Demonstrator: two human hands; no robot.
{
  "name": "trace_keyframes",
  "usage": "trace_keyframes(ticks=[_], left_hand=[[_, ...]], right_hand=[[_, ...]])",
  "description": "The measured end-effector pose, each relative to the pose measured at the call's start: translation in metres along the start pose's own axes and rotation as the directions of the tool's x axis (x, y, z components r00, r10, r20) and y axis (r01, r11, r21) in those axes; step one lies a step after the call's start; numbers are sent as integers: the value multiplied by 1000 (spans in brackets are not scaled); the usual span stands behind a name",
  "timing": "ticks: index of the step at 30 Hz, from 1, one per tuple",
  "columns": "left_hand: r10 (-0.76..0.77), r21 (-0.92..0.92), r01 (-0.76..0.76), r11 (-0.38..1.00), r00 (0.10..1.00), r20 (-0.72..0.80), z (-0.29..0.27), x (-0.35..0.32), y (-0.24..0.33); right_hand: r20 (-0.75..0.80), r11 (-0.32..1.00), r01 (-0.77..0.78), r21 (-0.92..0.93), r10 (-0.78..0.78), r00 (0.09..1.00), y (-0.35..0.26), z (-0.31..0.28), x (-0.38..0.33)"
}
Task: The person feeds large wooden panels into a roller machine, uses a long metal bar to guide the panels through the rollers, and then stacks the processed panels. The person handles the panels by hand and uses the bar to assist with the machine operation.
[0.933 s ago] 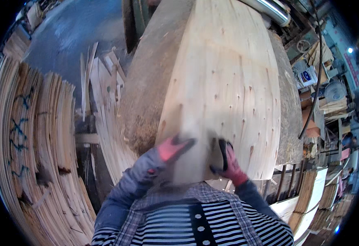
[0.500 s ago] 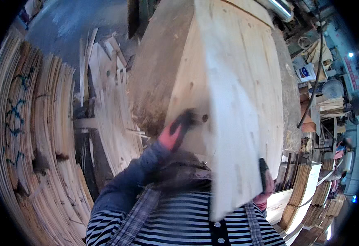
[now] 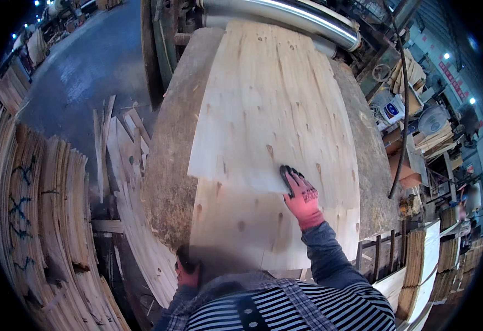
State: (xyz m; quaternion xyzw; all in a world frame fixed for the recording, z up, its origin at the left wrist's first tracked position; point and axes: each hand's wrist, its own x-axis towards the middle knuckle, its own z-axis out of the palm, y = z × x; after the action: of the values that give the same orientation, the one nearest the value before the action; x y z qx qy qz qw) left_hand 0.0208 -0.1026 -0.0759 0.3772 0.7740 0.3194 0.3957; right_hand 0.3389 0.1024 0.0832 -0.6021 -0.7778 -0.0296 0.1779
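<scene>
Item: upper veneer sheet (image 3: 269,105), pale softwood with scattered knots. It lies flat on a lower veneer sheet (image 3: 241,231) of the same kind, both on a worn work table (image 3: 170,160). Long axis runs straight away from the person toward the steel roller (image 3: 285,14) at the far end. Near edge crosses the stack about halfway down.

Right hand (image 3: 301,196): red glove with dark fingertips, palm down, fingers spread flat on the near right corner of the upper sheet, pressing rather than gripping. The sheet extends forward and to the left of this hand.

Left hand (image 3: 186,267): gloved, low at the near left corner of the lower sheet, mostly hidden; whether it grips the edge cannot be told. The right hand is the nearer to the upper sheet.

Surroundings: stacked veneer (image 3: 43,220) standing on edge at left; loose offcut strips (image 3: 117,143) on the floor beside the table; a white fan (image 3: 433,120) amid clutter at right.
</scene>
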Motion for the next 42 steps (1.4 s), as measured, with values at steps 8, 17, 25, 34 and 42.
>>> trace_keyframes(ticks=[8,17,25,34,42], left_hand=[[-208,-281,309,909,918,337,-47,2,83],[431,-86,-422,902,876,217,-32,0,64],[652,-572,-346,744,564,507,-29,-45,150],[394,-598,364,714,498,773,-40,-13,88],[356,-622,144,770,712,605,1,23,32]], right_hand=[[-44,989,-130,-65,127,991,13,47,85],[332,976,58,208,-126,935,-62,1,-127],[225,995,-65,72,48,973,-81,-1,-213],[-19,990,40,132,-38,999,-47,-18,-215],[-189,988,-38,150,66,980,-31,-29,-90]])
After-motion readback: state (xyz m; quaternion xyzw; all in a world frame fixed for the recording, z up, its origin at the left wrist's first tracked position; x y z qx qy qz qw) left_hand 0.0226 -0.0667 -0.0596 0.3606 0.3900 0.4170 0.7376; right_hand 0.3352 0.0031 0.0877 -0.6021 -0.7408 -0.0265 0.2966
